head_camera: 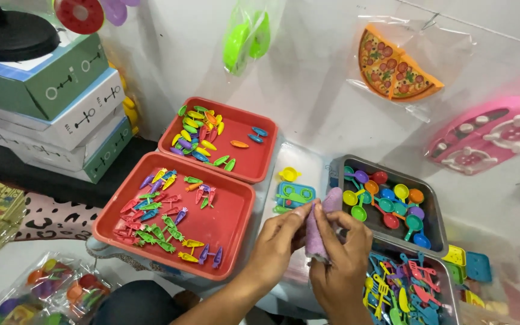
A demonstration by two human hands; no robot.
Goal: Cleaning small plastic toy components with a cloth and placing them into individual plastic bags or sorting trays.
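1. Setting: a white work surface (308, 90) crowded with trays of small plastic toys. Bagged toys lie on it, including a toy pizza (395, 66) and a pink toy stove (492, 135). Stacked boxes (55, 102) stand at far left.
2. Two red trays (236, 219) (260, 162) sit side by side at centre-left. The nearer one holds carrot-shaped pieces, the farther one small fish-shaped pieces in mixed colours.
3. A grey metal tray (434, 210) at right holds little coloured pans. A second tray below it (446, 283) holds toy utensils.
4. Object in hand: a small lilac cloth-like piece (320, 232), held upright just in front of the pan tray and between both hands.
5. Left hand (281, 235): reaches in from the lower centre, fingers pressed together, fingertips touching the piece's left edge.
6. Right hand (341, 259): comes from below, back toward the camera, fingers curled around the piece, thumb and forefinger pinching its right side near the top.
7. Both forearms converge; the hands nearly touch.
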